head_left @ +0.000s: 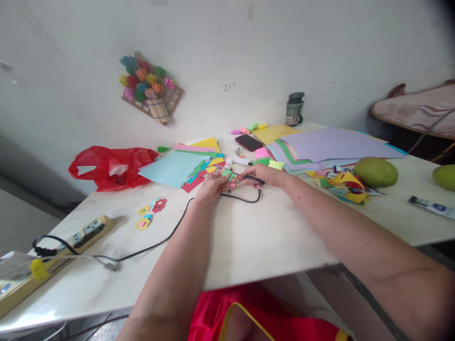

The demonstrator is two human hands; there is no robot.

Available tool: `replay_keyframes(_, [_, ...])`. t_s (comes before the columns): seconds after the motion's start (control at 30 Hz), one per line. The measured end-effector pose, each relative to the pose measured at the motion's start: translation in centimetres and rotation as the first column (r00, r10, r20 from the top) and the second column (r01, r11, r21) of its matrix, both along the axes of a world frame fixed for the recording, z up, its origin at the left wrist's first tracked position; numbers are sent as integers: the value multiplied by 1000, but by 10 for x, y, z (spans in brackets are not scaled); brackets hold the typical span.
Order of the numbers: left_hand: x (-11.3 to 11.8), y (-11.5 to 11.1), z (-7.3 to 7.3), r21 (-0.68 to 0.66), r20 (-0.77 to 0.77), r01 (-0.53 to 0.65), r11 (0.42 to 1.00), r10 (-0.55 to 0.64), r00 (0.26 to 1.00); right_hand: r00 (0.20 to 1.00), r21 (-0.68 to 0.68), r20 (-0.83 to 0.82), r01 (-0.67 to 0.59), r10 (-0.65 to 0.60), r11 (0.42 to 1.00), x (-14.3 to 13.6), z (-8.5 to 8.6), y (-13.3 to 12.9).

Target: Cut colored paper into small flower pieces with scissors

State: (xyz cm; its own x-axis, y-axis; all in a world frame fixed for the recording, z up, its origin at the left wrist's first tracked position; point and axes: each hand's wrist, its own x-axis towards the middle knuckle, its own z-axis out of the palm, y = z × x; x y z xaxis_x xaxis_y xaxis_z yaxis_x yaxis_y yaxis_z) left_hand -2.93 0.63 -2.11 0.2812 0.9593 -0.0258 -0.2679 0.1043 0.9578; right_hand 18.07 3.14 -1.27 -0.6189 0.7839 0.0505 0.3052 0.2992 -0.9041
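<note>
My left hand (212,186) is closed on a small green paper piece (229,175) over the middle of the table. My right hand (266,174) grips dark-handled scissors (254,179), whose blades point left beside the green piece. Whether the blades touch the paper I cannot tell. Just behind my hands lie a white glue gun (237,160) and a row of scalloped coloured cut-outs (196,174). Several finished-looking paper flowers (159,204) rest to the left of my left forearm.
A black cord (156,246) runs from the power strip (94,229) under my hands. Around lie a red plastic bag (110,163), coloured sheets (327,142), a phone (249,142), paper scraps (346,187), a green mango-like fruit (376,172) and a tube (432,206).
</note>
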Motion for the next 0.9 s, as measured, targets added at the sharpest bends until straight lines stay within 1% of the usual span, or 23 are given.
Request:
replay_keyframes(0.27, [2, -3, 3, -10, 13, -4, 1000, 4, 1000, 1000, 14, 19, -4, 4, 1000, 0, -1, 2])
replay_keyframes(0.53, [1, -1, 0, 11, 0, -17, 1000, 17, 1000, 1000, 1, 22, 15, -15, 1000, 0, 3, -2])
replay_keyframes(0.73, [2, -1, 0, 3, 2, -20, 1000, 20, 1000, 1000, 12, 17, -11, 11, 1000, 1, 1, 1])
replay_keyframes(0.9, [1, 0, 0, 9, 0, 0, 1000, 0, 1000, 1000, -8, 11, -12, 12, 1000, 2, -2, 4])
